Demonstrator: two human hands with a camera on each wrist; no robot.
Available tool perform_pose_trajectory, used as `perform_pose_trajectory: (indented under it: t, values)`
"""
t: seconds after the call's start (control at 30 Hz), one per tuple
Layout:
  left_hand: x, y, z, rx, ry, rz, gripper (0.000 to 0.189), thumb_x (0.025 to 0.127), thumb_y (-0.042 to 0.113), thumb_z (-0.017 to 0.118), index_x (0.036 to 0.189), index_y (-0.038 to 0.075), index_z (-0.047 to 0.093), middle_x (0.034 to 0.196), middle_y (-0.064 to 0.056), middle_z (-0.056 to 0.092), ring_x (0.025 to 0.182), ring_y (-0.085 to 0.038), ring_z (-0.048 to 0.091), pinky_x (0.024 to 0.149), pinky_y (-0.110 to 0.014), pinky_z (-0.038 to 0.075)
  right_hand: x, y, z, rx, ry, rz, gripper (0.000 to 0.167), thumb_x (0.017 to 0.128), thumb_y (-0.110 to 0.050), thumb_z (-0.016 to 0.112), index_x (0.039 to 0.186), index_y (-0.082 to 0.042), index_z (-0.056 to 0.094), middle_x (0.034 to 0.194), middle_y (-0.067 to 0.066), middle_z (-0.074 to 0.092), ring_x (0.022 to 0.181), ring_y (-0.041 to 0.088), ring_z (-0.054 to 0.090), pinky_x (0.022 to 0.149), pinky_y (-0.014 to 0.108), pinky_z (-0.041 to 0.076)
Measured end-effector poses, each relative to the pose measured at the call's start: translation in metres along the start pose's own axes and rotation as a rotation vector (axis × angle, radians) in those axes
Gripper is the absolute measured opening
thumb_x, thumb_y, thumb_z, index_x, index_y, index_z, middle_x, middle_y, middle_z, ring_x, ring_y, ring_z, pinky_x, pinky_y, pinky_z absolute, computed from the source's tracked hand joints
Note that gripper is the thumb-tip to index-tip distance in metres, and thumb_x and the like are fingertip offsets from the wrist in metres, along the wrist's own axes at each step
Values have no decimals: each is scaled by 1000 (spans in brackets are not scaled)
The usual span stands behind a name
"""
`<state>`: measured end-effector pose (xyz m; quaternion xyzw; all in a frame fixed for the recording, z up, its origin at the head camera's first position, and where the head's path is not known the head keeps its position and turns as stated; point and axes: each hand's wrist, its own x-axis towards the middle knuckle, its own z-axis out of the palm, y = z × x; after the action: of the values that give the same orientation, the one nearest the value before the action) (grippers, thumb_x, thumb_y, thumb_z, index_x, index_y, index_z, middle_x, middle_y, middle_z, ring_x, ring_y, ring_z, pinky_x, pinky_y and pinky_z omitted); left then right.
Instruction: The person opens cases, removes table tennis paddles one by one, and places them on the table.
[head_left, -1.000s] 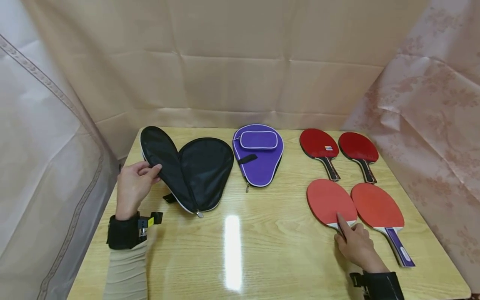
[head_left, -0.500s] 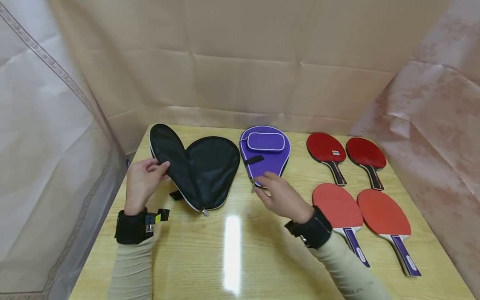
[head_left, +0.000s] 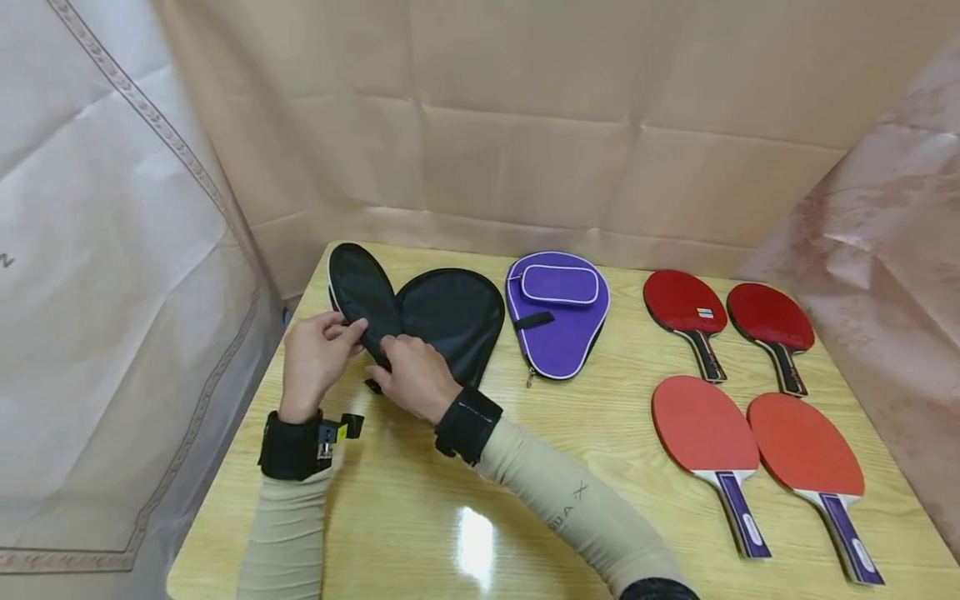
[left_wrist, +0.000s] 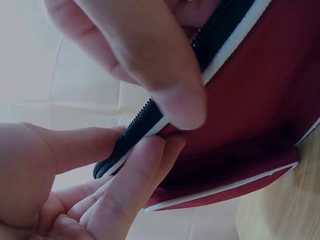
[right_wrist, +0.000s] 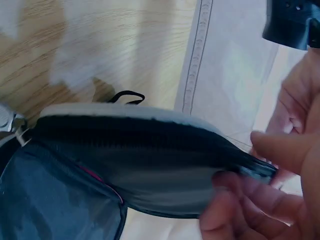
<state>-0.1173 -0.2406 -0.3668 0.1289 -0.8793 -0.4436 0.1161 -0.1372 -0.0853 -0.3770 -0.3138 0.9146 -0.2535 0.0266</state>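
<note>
A table tennis bat case (head_left: 457,308) lies unzipped on the table, its black lining up and one flap folded up on the left. In the left wrist view the flap's outside (left_wrist: 250,90) is dark red with white piping. My left hand (head_left: 317,358) pinches the flap's zipped edge between thumb and fingers. Close beside it, my right hand (head_left: 415,375) holds the same edge, its thumb on one face and its fingers on the other in the right wrist view. The case's lower tip is hidden behind my right hand in the head view.
A purple bat case (head_left: 562,333) with a small pocket lies right of the open case. Several red bats lie at the table's right: two with black handles behind, a bat (head_left: 705,425) and another bat (head_left: 806,446) with purple handles in front. Cloth curtains (head_left: 525,167) surround the table.
My right hand has moved left from the front bats, past the purple case, to the black-lined flap, and now holds its edge. My left hand has kept its pinch. The view has shifted left.
</note>
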Motion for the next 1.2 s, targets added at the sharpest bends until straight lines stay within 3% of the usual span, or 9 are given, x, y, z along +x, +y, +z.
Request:
perform_pose_trajectory:
  t: [0.27, 0.47, 0.67, 0.87, 0.97, 1.2]
  values:
    - [0, 3, 2, -36, -2, 11, 35, 95, 32, 67, 106, 0, 73, 90, -14, 76, 62, 6, 64, 56, -17, 45, 4, 2, 3, 68, 53, 22, 19, 96, -22, 66, 82, -11, 61, 67, -3, 56, 56, 9, 54, 49, 19, 37]
    - [1, 3, 1, -99, -31, -4, 49, 95, 42, 65, 119, 0, 70, 96, -15, 76, 78, -12, 74, 61, -16, 49, 0, 12, -6, 124, 86, 46, 20, 97, -19, 65, 79, -10, 61, 67, -1, 58, 54, 9, 54, 48, 18, 39]
    - [2, 2, 1, -94, -36, 1, 42, 97, 34, 63, 119, -1, 70, 96, -17, 76, 82, -20, 75, 63, -13, 52, -7, 40, -19, 196, 169, 111, 20, 95, -17, 66, 78, -7, 63, 67, 1, 62, 57, 10, 56, 50, 20, 41]
    - [0, 0, 2, -59, -50, 19, 36, 97, 29, 65, 117, 0, 72, 93, -16, 76, 79, -18, 74, 60, -14, 51, -16, 81, -23, 195, 208, 247, 30, 93, -21, 67, 69, -8, 55, 56, -3, 48, 54, 13, 49, 49, 24, 36]
    - [0, -1, 4, -46, -61, 19, 36, 97, 29, 65, 118, 0, 71, 93, -15, 76, 78, -16, 74, 59, -15, 51, -21, 99, -19, 177, 165, 345, 39, 92, -23, 67, 61, -11, 49, 54, -4, 44, 54, 15, 47, 49, 26, 35]
    - [-4, -4, 9, -44, -87, 9, 36, 97, 27, 64, 119, -1, 70, 95, -16, 76, 82, -21, 75, 60, -16, 51, -26, 128, -7, 127, -73, 496, 47, 94, -28, 63, 52, -16, 47, 53, -2, 49, 53, 16, 52, 48, 25, 36]
